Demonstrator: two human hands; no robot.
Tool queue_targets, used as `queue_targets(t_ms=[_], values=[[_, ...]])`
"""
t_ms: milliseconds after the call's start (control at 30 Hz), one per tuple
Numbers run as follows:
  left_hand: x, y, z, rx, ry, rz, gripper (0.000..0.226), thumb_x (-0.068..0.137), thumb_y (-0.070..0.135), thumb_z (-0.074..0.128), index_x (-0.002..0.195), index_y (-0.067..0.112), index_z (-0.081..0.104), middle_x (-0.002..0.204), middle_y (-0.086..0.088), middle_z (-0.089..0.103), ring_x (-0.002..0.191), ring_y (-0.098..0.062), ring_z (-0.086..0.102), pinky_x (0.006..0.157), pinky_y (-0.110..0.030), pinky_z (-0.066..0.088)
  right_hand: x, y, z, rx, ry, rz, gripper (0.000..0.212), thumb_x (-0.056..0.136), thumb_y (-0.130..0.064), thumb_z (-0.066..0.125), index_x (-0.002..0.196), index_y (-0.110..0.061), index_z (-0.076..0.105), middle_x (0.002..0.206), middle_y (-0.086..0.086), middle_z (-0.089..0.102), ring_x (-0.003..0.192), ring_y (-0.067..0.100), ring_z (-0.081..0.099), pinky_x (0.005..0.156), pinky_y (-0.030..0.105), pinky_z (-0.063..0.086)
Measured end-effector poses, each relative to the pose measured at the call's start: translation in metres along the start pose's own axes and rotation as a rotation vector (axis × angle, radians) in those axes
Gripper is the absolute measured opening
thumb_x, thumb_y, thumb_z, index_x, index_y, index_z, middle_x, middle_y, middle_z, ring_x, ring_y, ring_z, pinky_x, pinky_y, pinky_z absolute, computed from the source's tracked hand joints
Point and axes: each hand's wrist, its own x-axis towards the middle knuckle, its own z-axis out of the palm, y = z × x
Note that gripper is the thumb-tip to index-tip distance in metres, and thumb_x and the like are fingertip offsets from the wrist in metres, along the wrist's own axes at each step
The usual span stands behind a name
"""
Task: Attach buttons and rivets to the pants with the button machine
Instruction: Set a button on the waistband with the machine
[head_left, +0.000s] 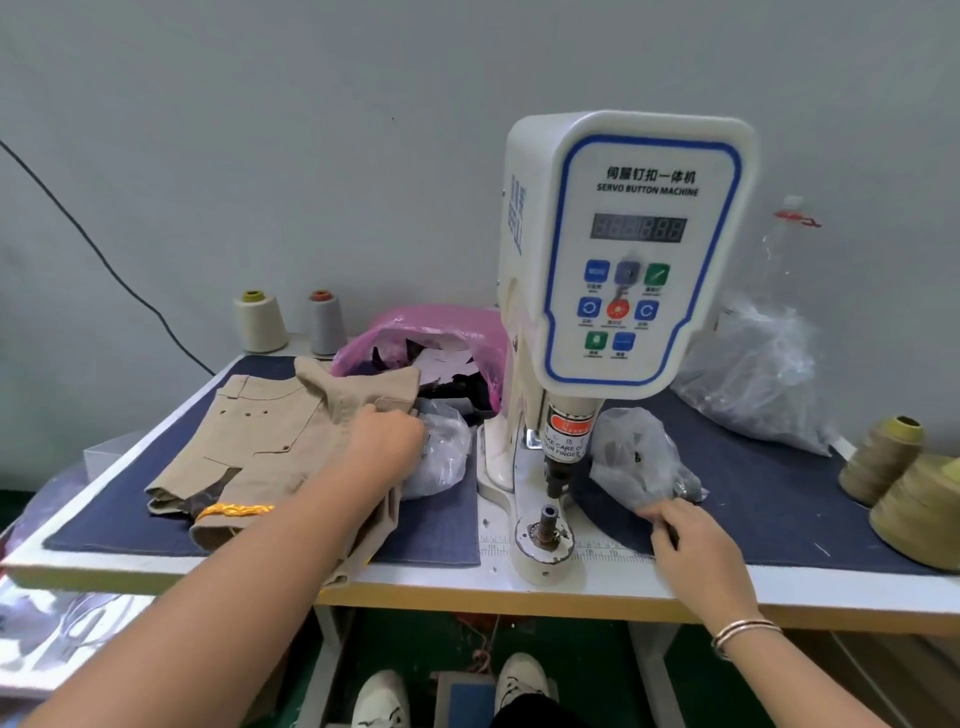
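Head view shows tan pants (270, 441) lying left on the table (156, 564), the left hand (384, 441) curled into a clear bag (441, 452), the button machine (623, 260) centre, and the right hand (691, 545) pinching another plastic bag (634, 462).

bare forearms, no sleeves, thin metal bangles (744, 631) on R wrist, white sneakers (521, 680), dark trousers

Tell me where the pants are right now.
In the head view, the pants lie on the table's left side, left of the button machine, with the left hand resting on them.
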Motion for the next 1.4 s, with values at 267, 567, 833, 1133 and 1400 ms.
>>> queue_targets(t_ms=[267, 567, 833, 1133, 1400], values=[[0.004, 0.012, 0.03, -0.235, 0.108, -0.025, 0.027, 0.093, 0.043, 0.046, 0.107, 0.034, 0.067, 0.114, 0.007, 0.064, 0.107, -0.016, 0.058, 0.08, -0.032, 0.033, 0.001, 0.0, -0.001, -0.01, -0.003, -0.001, 0.02, 0.089, -0.014, 0.057, 0.095, -0.032, 0.066, 0.087, -0.021, 0.056, 0.079, 0.0, 0.05, 0.06, 0.007, 0.031], [0.009, 0.005, 0.027, -0.477, -0.118, 0.021, 0.028, 0.091, 0.032, 0.044, 0.107, 0.039, 0.066, 0.125, 0.009, 0.062, 0.119, -0.019, 0.053, 0.094, -0.03, 0.035, 0.0, -0.003, -0.002, -0.015, -0.008, 0.0, 0.019, 0.089, -0.015, 0.057, 0.096, -0.031, 0.066, 0.089, -0.02, 0.057, 0.082, 0.0, 0.049, 0.061, 0.006, 0.031], [0.013, 0.008, 0.028, -0.408, -0.03, 0.16, 0.026, 0.093, 0.017, 0.046, 0.108, 0.018, 0.067, 0.12, -0.001, 0.061, 0.111, -0.022, 0.055, 0.089, -0.034, 0.045, -0.001, -0.004, -0.002, -0.005, 0.003, 0.001, 0.021, 0.088, -0.014, 0.059, 0.096, -0.031, 0.066, 0.089, -0.022, 0.055, 0.082, -0.002, 0.049, 0.062, 0.006, 0.031], [0.01, 0.016, 0.028, -0.383, 0.031, -0.022, 0.02, 0.092, 0.02, 0.049, 0.097, 0.022, 0.068, 0.102, -0.002, 0.063, 0.097, -0.026, 0.061, 0.073, -0.03, 0.043, -0.001, -0.005, -0.003, -0.003, -0.003, 0.003, 0.021, 0.088, -0.013, 0.058, 0.097, -0.03, 0.066, 0.089, -0.022, 0.056, 0.083, -0.002, 0.048, 0.063, 0.006, 0.032], [0.005, 0.004, 0.028, -0.672, 0.138, -0.126, 0.007, 0.085, 0.019, 0.063, 0.082, 0.017, 0.069, 0.089, -0.001, 0.072, 0.09, -0.022, 0.063, 0.072, -0.03, 0.045, -0.001, -0.004, -0.002, -0.003, -0.004, -0.003, 0.021, 0.089, -0.014, 0.057, 0.099, -0.03, 0.066, 0.091, -0.021, 0.056, 0.085, -0.001, 0.049, 0.067, 0.013, 0.036]])
